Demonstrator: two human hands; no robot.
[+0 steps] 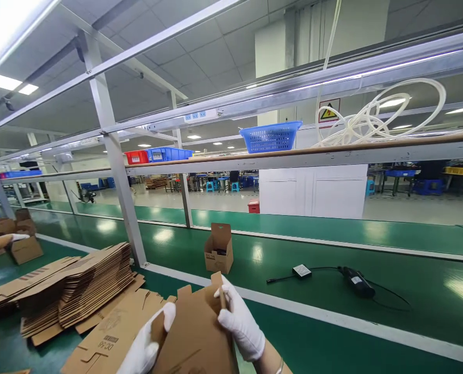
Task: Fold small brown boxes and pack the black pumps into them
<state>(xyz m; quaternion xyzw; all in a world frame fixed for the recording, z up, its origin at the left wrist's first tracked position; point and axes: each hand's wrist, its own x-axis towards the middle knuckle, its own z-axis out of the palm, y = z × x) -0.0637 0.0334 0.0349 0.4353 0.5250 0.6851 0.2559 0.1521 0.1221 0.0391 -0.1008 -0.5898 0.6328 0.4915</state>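
Observation:
Between my two white-gloved hands is a brown cardboard box [194, 332], partly folded, with flaps standing up at its far end. My left hand [148, 335] is closed on its left side flap. On the right, my right hand [239, 319] pinches the upper right flap between thumb and fingers. Flat cardboard blanks [112, 332] printed "DC 56" lie under and beside my left hand. A tall stack of flat blanks [95, 285] rises farther left. Beyond my hands stands a small open carton [219, 254] with something dark inside.
A black adapter [356, 282] with a cable and a white-labelled piece [302, 271] lies on the green bench at right. A metal post [117, 156] rises behind the stack. A blue basket [270, 137] and coiled tubing [371, 122] rest on the shelf. Another person's gloved hand [20, 237] touches a carton at far left.

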